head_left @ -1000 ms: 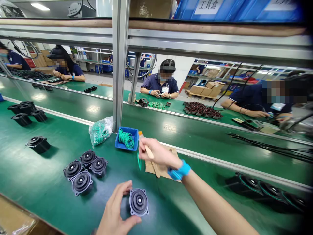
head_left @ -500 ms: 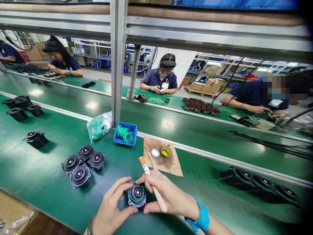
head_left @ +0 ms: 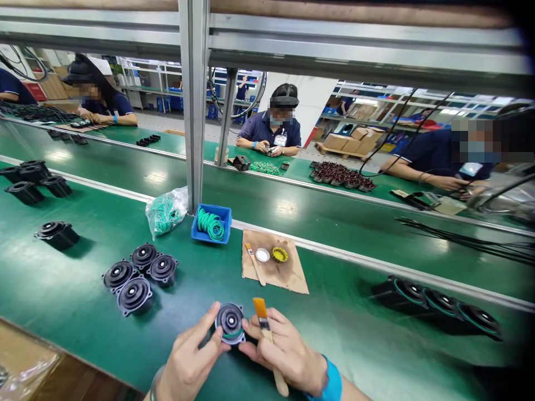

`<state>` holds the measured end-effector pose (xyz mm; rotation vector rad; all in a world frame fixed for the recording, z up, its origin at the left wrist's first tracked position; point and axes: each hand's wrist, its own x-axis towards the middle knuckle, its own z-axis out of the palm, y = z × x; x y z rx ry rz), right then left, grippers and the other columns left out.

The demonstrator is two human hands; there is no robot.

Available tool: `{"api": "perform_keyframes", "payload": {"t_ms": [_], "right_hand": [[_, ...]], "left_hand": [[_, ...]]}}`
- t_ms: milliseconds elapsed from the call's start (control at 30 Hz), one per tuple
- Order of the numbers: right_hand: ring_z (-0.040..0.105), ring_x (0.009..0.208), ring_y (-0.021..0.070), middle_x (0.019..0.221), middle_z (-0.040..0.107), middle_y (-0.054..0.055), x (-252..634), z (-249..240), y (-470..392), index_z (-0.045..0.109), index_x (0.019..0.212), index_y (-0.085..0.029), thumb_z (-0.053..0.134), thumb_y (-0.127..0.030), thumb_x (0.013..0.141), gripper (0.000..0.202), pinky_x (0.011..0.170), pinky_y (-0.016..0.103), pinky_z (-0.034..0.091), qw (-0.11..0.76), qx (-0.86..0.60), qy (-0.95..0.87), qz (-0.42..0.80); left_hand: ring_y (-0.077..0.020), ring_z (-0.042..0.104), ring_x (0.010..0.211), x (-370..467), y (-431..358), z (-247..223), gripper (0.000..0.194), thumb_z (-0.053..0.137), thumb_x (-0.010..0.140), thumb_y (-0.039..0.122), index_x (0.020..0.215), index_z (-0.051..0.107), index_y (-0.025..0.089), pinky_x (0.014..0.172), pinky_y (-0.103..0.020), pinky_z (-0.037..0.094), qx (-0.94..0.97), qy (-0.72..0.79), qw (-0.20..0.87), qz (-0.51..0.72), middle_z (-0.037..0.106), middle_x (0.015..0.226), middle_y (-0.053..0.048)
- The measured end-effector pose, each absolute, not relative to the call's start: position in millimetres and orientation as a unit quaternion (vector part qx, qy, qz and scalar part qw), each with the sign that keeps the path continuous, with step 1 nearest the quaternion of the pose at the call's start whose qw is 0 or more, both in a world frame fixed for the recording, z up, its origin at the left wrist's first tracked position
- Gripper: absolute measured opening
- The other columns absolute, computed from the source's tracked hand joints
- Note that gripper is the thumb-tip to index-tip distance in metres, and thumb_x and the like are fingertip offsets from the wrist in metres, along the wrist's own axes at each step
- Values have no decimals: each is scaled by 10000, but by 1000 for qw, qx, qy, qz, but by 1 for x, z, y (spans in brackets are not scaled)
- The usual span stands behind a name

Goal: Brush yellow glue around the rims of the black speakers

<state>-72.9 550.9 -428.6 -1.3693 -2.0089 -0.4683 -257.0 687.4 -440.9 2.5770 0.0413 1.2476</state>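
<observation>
A black round motor-like housing [head_left: 229, 318] sits at the front of the bench between my hands, its stepped top facing up. A green rubber ring [head_left: 233, 336] shows along the near side of its rim; the rest of the ring is hard to make out. My left hand [head_left: 186, 356] grips the housing from the left, thumb and fingers on the rim. My right hand [head_left: 290, 353] keeps a flat paintbrush [head_left: 262, 316] in its fingers, orange bristles up, while its fingertips press the housing's right side.
Several similar housings [head_left: 134, 294] stand to the left; three with green rings [head_left: 443, 303] are at the right. Green rings fill a blue bin [head_left: 228, 234] and a plastic bag [head_left: 167, 213] by the metal post [head_left: 194, 111]. Cardboard [head_left: 292, 281] holds another brush and a yellow cup [head_left: 280, 254]. Co-workers sit opposite.
Both hands have shifted on the housing, and the left thumb now lies on its rim. The green ring shows less on top. The brush has swung more upright, nearer me.
</observation>
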Motion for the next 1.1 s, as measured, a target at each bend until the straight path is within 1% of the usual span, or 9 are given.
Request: {"api": "perform_keyframes", "payload": {"t_ms": [233, 333, 400, 533, 633, 700, 800, 900, 1100], "right_hand": [[671, 818, 166, 875, 727, 94, -86, -431, 546, 587, 818, -156, 492, -73, 938, 174, 799, 323, 529, 396, -503, -760, -114], [658, 915, 155, 950, 726, 65, -85, -416, 544, 539, 856, -187, 572, -111, 912, 100, 829, 289, 530, 505, -529, -681, 32], [646, 909, 147, 960, 715, 62, -80, -404, 542, 547, 953, -203, 557, -214, 948, 16, 807, 267, 529, 572, -563, -578, 145], [599, 686, 147, 737, 675, 55, -65, -384, 540, 473, 1297, -186, 322, -444, 1030, 400, 592, 241, 483, 661, -554, -400, 311], [428, 450, 104, 554, 547, -21, -59, -375, 540, 332, 1443, -177, 283, -581, 998, 603, 427, 203, 315, 650, -570, -350, 361], [344, 444, 82, 546, 464, -41, -61, -370, 540, 408, 1403, -168, 318, -654, 957, 666, 432, 199, 261, 623, -619, -344, 332], [350, 514, 84, 557, 401, -30, -68, -365, 540, 617, 1070, -134, 335, -694, 931, 642, 475, 203, 277, 594, -662, -344, 301], [373, 496, 74, 556, 444, -28, -75, -366, 540, 553, 849, -148, 390, -666, 930, 548, 464, 195, 293, 569, -666, -333, 350], [423, 473, 65, 569, 495, -24, -82, -378, 537, 512, 821, -147, 380, -637, 947, 522, 455, 181, 338, 523, -668, -352, 395]], "left_hand": [[-282, 571, 1228, -254, 675, -437, 262, 529, 837, -59, 1001, 657, 100, 929, -303, 565, 885, 4, 128, 448, 411, 1483, -190], [-210, 636, 1137, -257, 674, -443, 252, 556, 859, 4, 983, 657, 198, 915, -277, 563, 879, 71, 214, 421, 556, 1354, -116], [-213, 652, 1097, -257, 676, -446, 235, 662, 836, 124, 1042, 614, 226, 907, -316, 569, 863, 151, 285, 388, 624, 1236, -102], [-275, 625, 1137, -250, 678, -448, 831, 837, 672, 270, 1368, 385, 227, 927, -429, 554, 846, 234, 378, 294, 597, 1291, -133], [-262, 629, 1117, -243, 679, -446, 785, 830, 664, 239, 1331, 416, 229, 957, -434, 523, 836, 254, 427, 232, 633, 1245, -99], [-241, 640, 1068, -240, 678, -442, 635, 809, 668, 201, 1217, 493, 229, 945, -405, 516, 820, 275, 454, 213, 664, 1167, -62], [-221, 651, 1001, -238, 675, -436, 565, 807, 644, 172, 1132, 530, 231, 907, -368, 516, 801, 290, 480, 210, 680, 1095, -32], [-222, 657, 984, -239, 674, -433, 569, 822, 614, 166, 1110, 549, 230, 897, -359, 516, 792, 294, 487, 223, 688, 1072, -27], [-241, 668, 992, -240, 674, -437, 586, 831, 603, 165, 1117, 554, 215, 889, -389, 533, 793, 289, 477, 243, 688, 1111, -66]]}}
